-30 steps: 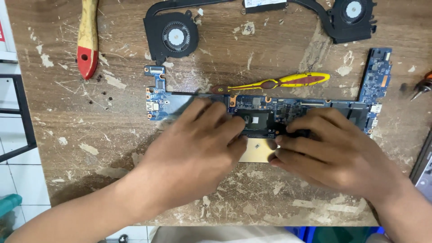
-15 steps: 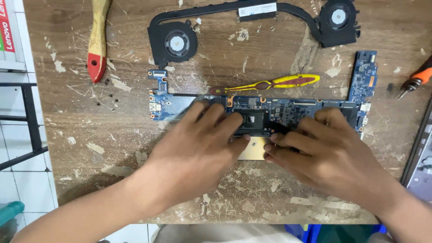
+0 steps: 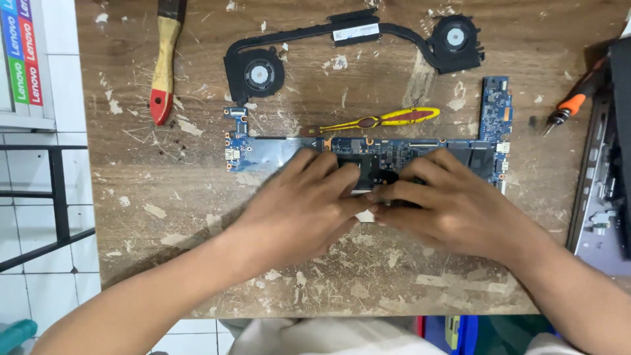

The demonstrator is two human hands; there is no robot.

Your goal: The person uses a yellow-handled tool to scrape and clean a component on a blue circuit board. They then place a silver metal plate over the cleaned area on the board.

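Two bare forearms, left hand (image 3: 299,207), right hand (image 3: 453,207), no sleeves, no rings

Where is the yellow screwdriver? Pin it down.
In the head view the yellow screwdriver lies flat on the table, right of centre, just above the circuit board and below the heat pipe, clear of both hands.

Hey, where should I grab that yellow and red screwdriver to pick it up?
Take the yellow and red screwdriver by its thick handle at the right end, coming from above and from the far side. It lies flat, nearly level, just beyond the blue circuit board, where the left hand and right hand rest, so the near side is crowded.
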